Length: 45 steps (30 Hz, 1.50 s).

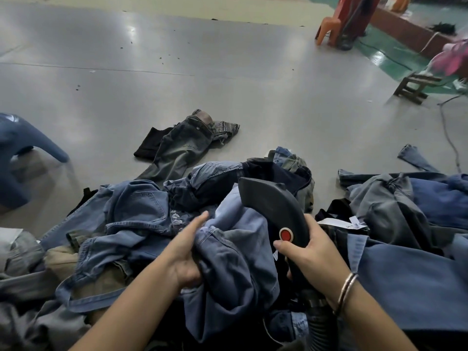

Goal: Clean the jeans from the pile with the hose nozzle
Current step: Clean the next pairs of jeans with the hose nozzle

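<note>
Right hand (312, 252) wrapped round the smooth dark plastic nozzle (272, 206), thumb by its red button (286, 234); left hand (184, 252) grips soft, creased blue jeans (233, 254) atop the pile (131, 224), centre-bottom of frame. Risk: limp denim could bunch under the nozzle, or the ribbed hose (321, 323) snag on loose legs.

Blue plastic stool (17, 158) left; orange chair (329, 27), wooden stool (415, 88) far right.
</note>
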Available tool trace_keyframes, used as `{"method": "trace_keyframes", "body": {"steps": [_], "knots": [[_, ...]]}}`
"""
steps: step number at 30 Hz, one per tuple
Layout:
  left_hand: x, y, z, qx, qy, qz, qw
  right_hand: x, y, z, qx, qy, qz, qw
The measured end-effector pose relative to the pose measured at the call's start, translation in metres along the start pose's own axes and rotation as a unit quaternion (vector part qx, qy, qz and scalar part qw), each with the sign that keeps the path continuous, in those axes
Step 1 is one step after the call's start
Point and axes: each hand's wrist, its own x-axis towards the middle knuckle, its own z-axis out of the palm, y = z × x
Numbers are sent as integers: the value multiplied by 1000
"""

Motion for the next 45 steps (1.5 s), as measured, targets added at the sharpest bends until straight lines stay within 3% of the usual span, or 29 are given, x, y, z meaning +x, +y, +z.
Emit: {"method": "trace_keyframes", "body": {"steps": [3,8,12,16,19,22,25,30,32,35,37,40,42,45], "knots": [[-2,-8,3,10,15,7,1000,-2,-3,2,4,-19,-2,1000],[1,-8,0,5,28,171,985,-5,-8,-13,36,-21,0,999],[-5,-7,2,-7,-18,227,974,-19,-11,-17,6,-101,10,995],[-11,-3,7,17,-73,228,971,-28,-12,-5,-61,-147,7,987],[-13,-2,7,30,-73,205,976,-22,-14,0,-42,-100,-9,994],[-13,-10,11,80,-52,232,968,-9,-11,5,87,10,2,996],[-12,-33,23,175,-28,258,950,2,-5,20,231,72,30,970],[-11,-56,36,280,-164,202,924,15,4,43,290,87,56,951],[-13,-51,39,277,-167,218,921,20,4,41,296,105,66,947],[-14,-45,42,164,-109,243,950,25,5,32,318,133,98,933],[-3,-36,34,124,20,247,961,24,2,22,312,135,103,935],[14,-19,11,255,141,225,930,12,-9,7,331,90,62,937],[23,-14,5,297,138,156,932,0,-18,0,353,48,21,934],[25,-19,5,249,22,25,968,-13,-26,-6,376,15,-22,926]]}}
